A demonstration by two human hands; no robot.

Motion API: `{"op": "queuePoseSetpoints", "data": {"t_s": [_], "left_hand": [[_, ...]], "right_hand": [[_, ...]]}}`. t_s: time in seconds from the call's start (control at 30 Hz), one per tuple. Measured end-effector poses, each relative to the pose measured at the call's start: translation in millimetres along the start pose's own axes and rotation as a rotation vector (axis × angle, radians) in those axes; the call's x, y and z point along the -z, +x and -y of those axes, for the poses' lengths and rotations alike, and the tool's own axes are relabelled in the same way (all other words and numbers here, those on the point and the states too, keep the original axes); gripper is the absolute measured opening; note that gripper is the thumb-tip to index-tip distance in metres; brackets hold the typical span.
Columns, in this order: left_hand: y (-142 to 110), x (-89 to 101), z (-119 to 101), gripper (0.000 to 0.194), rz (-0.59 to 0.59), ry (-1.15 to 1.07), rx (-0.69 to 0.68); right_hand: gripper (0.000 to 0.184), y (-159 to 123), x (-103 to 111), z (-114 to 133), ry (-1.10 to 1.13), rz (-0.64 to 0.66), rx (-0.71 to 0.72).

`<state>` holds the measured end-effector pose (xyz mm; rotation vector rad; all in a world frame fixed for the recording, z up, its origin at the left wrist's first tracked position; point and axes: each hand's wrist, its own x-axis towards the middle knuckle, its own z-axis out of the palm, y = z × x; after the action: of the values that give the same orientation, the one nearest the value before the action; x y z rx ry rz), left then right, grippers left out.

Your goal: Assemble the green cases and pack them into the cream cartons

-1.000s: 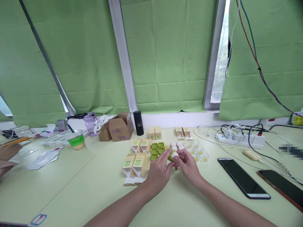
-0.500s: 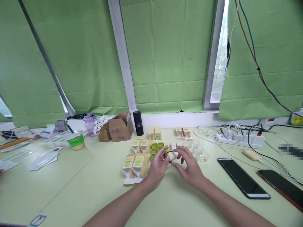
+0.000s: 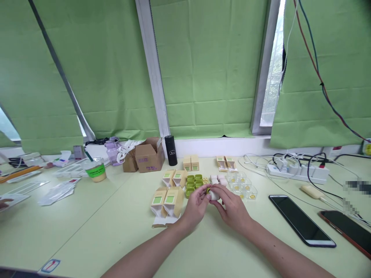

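Note:
Near the middle of the table, my left hand (image 3: 197,205) and my right hand (image 3: 232,204) meet around a small white rounded piece (image 3: 213,195) fitted with an olive-green part (image 3: 208,190). My left fingers are closed on the green part, while my right fingertips press on the white piece from the other side. Fingers hide much of both. Just beyond stand several olive-green square cups (image 3: 190,185), small yellow pieces (image 3: 205,180), white-pink rounded blocks (image 3: 222,180) and clear plastic cups (image 3: 245,188) with yellow centres. Small open cardboard boxes (image 3: 173,199) stand left of my hands.
Two phones (image 3: 301,220) (image 3: 348,229) lie at right, below a power strip (image 3: 298,173) with tangled cables. At left are a drink cup (image 3: 97,170), plastic bags (image 3: 58,193), a brown carton (image 3: 150,156) and a black bottle (image 3: 171,150). Another person's hand (image 3: 5,204) shows at the left edge.
My right fingers have moved left and closed onto the white piece, bringing both hands together around it. The view has shifted slightly left. Another person's hand has come into view at the left edge.

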<state>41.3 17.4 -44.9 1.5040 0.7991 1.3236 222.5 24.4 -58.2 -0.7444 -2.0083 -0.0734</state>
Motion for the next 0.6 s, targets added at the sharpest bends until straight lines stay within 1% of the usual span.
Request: {"op": "queuePoseSetpoints", "data": {"t_s": [0.17, 0.33, 0.47, 0.6], "left_hand": [[1.5, -3.1, -2.0, 0.043, -0.039, 0.018, 0.018], [7.9, -4.8, 3.0, 0.036, -0.094, -0.031, 0.055], [11.8, -5.2, 7.4, 0.038, -0.119, -0.087, 0.098], [12.0, -7.0, 5.8, 0.040, -0.148, -0.103, 0.122]], "right_hand": [[0.037, 2.5, -1.2, 1.6, -0.006, -0.002, 0.016], [0.037, 3.3, -3.2, -0.9, 0.012, 0.004, 0.017], [0.037, 2.8, -4.0, -2.9, 0.029, 0.030, -0.002], [0.036, 3.6, -4.1, -1.8, 0.031, 0.021, -0.011]]}}
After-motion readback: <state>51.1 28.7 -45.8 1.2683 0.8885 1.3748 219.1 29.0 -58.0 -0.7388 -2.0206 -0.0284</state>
